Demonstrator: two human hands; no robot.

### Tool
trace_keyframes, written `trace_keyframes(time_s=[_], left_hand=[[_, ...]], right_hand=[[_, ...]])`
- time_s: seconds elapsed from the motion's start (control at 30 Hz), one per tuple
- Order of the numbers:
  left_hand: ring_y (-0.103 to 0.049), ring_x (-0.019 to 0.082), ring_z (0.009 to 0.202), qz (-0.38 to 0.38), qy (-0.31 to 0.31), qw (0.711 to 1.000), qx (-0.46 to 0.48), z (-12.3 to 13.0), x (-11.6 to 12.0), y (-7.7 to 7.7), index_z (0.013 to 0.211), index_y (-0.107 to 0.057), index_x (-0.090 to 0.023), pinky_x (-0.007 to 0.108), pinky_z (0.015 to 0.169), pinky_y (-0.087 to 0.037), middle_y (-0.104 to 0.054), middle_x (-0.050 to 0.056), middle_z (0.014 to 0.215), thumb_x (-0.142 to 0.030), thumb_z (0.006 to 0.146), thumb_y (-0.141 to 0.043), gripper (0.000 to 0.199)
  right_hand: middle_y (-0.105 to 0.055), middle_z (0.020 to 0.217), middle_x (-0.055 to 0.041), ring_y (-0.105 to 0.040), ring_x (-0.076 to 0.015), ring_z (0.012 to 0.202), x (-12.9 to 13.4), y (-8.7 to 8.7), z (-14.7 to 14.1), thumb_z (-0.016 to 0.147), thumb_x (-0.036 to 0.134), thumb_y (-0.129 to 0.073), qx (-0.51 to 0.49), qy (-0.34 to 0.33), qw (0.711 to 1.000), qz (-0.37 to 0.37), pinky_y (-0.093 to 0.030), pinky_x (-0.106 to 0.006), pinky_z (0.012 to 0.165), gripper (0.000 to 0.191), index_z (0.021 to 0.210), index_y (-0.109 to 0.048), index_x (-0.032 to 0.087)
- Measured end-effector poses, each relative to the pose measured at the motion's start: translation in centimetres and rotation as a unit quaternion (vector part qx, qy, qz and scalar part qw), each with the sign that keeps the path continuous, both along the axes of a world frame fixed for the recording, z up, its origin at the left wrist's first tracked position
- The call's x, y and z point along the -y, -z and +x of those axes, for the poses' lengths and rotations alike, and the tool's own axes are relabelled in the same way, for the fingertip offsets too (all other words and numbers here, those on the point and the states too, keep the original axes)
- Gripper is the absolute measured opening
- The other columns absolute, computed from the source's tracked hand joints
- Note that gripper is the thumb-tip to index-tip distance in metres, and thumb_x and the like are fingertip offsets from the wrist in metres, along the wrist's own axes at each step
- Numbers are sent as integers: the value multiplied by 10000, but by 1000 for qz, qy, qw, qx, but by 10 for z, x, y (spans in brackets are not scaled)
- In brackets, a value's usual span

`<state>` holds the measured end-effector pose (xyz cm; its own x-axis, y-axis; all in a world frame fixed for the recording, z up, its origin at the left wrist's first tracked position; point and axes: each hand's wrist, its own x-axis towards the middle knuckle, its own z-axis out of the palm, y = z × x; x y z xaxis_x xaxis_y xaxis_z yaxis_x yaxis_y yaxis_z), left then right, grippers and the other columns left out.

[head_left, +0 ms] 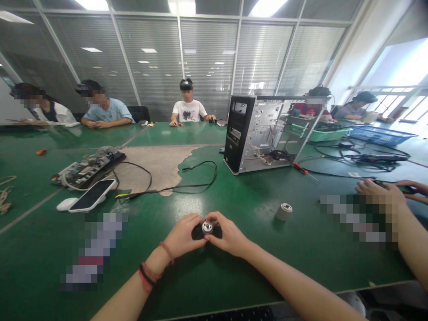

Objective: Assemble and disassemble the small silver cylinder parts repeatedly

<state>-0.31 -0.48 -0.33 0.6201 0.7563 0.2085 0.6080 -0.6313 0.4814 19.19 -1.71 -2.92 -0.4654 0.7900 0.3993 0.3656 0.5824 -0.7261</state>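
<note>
Close in front of me on the green table, a small round metal part with a shiny face is pinched between both hands; it resembles part of a small motor. From the left, my left hand closes its thumb and fingers on the rim. My right hand does the same from the opposite side, fingers curled over the far edge. The underside is hidden. Off to the right stands a short metal cylinder with a hole in its top, apart from both hands.
An opened computer case stands beyond my hands. A red-handled screwdriver lies beside it. To the left are a phone, a circuit board assembly and a black cable. At right, another person's hand works; several people sit around the table.
</note>
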Motion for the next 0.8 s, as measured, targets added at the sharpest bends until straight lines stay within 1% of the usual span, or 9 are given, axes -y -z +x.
trace_keyframes(time_s=[0.1, 0.2, 0.43, 0.57, 0.67, 0.8], left_hand=[[-537, 208, 867, 17, -5, 1000, -14, 0, 0, 2, 878, -559, -183, 321, 795, -418, -591, 30, 911, -263, 703, -673, 224], [-535, 207, 858, 27, -9, 999, -24, 0, 0, 2, 853, -543, -180, 319, 786, -420, -585, 30, 898, -276, 702, -680, 225], [-532, 207, 882, 49, -2, 998, -38, -2, 1, 2, 873, -553, -181, 325, 816, -412, -584, 29, 914, -312, 716, -682, 242], [-530, 219, 908, 59, -13, 997, -47, -3, 0, 3, 887, -560, -188, 347, 852, -402, -589, 29, 925, -327, 697, -702, 275], [-533, 218, 903, 54, -19, 997, -45, -3, 1, 1, 897, -563, -188, 352, 853, -402, -589, 32, 922, -362, 720, -686, 277], [-535, 213, 894, 48, -22, 998, -42, -4, 2, -2, 876, -560, -181, 345, 838, -406, -588, 35, 906, -381, 763, -645, 244]], right_hand=[[-573, 997, -34, -562, -170, 896, 0, 0, 1, 753, 231, -638, 7, 13, 1000, -1, -461, -314, 809, 384, 1092, -458, 213], [-573, 977, -28, -553, -167, 886, 0, -1, 1, 761, 235, -633, 10, 12, 1000, 0, -454, -313, 804, 345, 1066, -474, 211], [-577, 988, -41, -551, -172, 901, 2, -1, 1, 775, 208, -607, 11, 2, 1000, 3, -452, -318, 816, 320, 1073, -492, 207], [-576, 1031, -52, -554, -181, 951, 2, 3, 0, 771, 166, -580, 3, 18, 1000, 17, -452, -332, 856, 371, 1124, -477, 210], [-563, 1079, -55, -568, -170, 947, 0, 8, 1, 787, 167, -569, -18, 27, 999, 13, -465, -331, 867, 409, 1171, -439, 218], [-546, 1090, -55, -583, -158, 929, -4, 13, 1, 814, 179, -551, -53, 31, 998, 2, -486, -323, 857, 382, 1172, -425, 224]])
